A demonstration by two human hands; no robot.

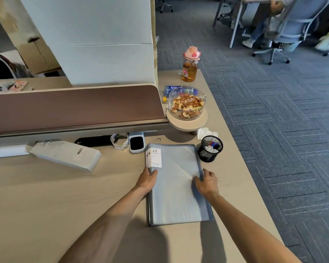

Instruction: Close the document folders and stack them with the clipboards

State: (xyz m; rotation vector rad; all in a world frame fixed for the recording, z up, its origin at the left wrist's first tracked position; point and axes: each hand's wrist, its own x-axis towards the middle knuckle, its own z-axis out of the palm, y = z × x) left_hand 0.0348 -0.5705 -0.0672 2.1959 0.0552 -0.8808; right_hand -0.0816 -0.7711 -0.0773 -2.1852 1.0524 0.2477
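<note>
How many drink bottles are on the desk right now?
2: a pink-lidded clear bottle of amber drink standing at the desk's far right corner, and a clear plastic bottle with blue label lying behind the glass nut bowl, partly hidden.

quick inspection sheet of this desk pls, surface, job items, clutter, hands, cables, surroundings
surface: light wood desk, brown partition behind.
job's things: closed blue document folder tops a stack; clipboards not distinguishable.
clutter: mesh pen cup, bowl of nuts, drink bottle, long white box, tape roll.
grippers: left hand on the stack's left edge, right hand on its right edge.
cables: nothing seen.
surroundings: grey carpet, office chair, seated person.
</note>
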